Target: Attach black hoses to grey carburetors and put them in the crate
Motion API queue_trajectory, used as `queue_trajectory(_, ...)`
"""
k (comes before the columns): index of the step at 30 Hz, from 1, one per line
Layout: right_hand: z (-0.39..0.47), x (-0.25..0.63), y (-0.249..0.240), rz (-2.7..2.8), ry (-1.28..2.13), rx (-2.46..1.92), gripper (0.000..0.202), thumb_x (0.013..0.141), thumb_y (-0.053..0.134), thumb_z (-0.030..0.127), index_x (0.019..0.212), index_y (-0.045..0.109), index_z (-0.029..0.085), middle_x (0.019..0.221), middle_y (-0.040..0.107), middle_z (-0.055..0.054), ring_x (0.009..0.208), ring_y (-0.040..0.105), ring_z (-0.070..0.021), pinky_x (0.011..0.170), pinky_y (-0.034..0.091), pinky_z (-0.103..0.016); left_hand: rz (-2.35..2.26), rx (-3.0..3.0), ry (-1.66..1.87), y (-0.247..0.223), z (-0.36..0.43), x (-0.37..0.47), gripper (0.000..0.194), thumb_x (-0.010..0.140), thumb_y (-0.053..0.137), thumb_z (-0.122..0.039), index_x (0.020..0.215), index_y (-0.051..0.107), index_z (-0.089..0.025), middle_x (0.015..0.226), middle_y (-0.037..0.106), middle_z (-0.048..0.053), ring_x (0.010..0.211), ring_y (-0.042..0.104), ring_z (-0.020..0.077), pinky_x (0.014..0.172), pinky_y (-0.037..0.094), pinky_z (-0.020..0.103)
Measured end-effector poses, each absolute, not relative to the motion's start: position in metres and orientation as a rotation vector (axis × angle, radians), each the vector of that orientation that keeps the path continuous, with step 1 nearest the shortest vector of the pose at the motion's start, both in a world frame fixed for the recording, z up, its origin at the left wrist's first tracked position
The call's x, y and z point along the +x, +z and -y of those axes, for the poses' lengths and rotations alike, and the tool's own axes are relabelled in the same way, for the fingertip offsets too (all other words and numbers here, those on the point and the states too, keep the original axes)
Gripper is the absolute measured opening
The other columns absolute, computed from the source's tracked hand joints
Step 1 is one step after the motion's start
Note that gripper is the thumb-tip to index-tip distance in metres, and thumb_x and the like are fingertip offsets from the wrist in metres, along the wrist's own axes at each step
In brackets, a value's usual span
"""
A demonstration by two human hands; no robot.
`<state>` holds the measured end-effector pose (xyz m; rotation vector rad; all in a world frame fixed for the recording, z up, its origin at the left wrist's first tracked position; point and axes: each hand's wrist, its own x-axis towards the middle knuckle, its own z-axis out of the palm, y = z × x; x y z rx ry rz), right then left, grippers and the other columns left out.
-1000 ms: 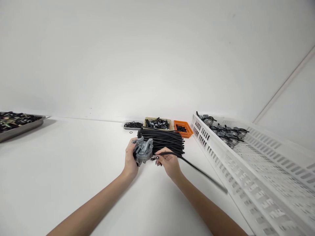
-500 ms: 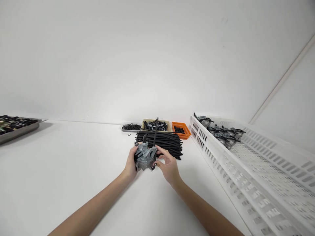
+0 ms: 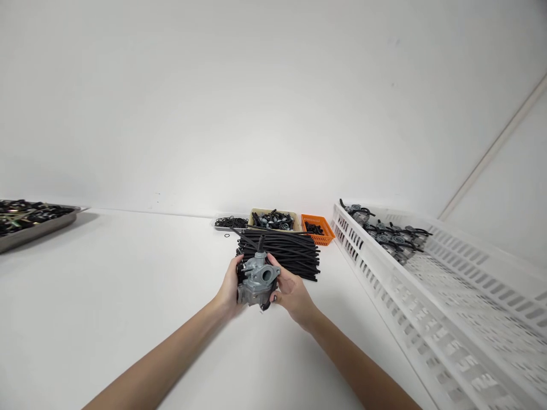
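Note:
A grey metal carburetor is held just above the table, its round bore facing me and a black rubber cap standing on its top neck. My left hand is closed around its left side. On the right side my right hand grips it too, thumb near the lower corner and fingers behind the flange. A thin black hose slants up to the left behind the carburetor; its lower end is hidden. Just beyond lies a pile of black rubber hoses.
At the back stand a clear tray of black rings, a cream tray of small parts and an orange basket. A long white crate with several carburetors runs along the right. A metal tray sits far left.
The carburetor has turned, bringing its bore more toward me. The thin hose that stood upright at its right now leans left behind it. Both hands still hold the carburetor.

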<state>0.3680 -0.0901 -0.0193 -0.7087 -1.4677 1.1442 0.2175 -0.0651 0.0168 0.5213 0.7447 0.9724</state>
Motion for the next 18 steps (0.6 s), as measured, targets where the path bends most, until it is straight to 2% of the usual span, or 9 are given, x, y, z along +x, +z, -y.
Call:
queue_trajectory(5, 0.090, 0.372, -0.022, 1.533, 1.054, -0.712, 0.091, 0.053, 0.085, 0.040, 0.134, 0.046, 0.030, 0.137, 0.050, -0.007, 0.129, 0.042, -0.0290, 0.107, 0.034, -0.050, -0.761, 0.478, 0.835, 0.012, 0.064, 0.218, 0.032, 0.078, 0.053, -0.044, 0.068, 0.058, -0.014, 0.053, 0.062, 0.004, 0.045, 0.058, 0.0171, 0.048, 0.047, 0.028)
queue_trajectory(10, 0.091, 0.374, -0.022, 1.607, 0.987, -0.691, 0.093, 0.052, 0.083, 0.046, 0.135, 0.045, 0.029, 0.141, 0.045, -0.008, 0.132, 0.038, -0.0303, 0.111, 0.027, -0.051, -0.730, 0.489, 0.824, 0.009, 0.064, 0.217, 0.037, 0.077, 0.053, -0.050, 0.069, 0.060, -0.014, 0.057, 0.065, 0.006, 0.049, 0.061, 0.0200, 0.053, 0.049, 0.031)
queue_trajectory(14, 0.092, 0.372, -0.021, 1.655, 0.916, -0.713, 0.104, 0.046, 0.088, 0.040, 0.138, 0.040, 0.030, 0.143, 0.043, -0.009, 0.133, 0.035, -0.0307, 0.111, 0.025, -0.051, -0.635, 0.536, 0.750, 0.003, 0.065, 0.214, 0.044, 0.074, 0.051, -0.055, 0.069, 0.062, -0.013, 0.060, 0.067, 0.010, 0.053, 0.063, 0.0234, 0.055, 0.049, 0.034)
queue_trajectory(18, 0.093, 0.370, -0.020, 1.628, 0.888, -0.724, 0.104, 0.046, 0.088, 0.036, 0.138, 0.041, 0.029, 0.144, 0.040, -0.009, 0.134, 0.035, -0.0308, 0.111, 0.024, -0.051, -0.566, 0.598, 0.748, 0.002, 0.065, 0.213, 0.041, 0.072, 0.052, -0.052, 0.072, 0.064, -0.013, 0.061, 0.068, 0.011, 0.057, 0.065, 0.0268, 0.059, 0.050, 0.037)
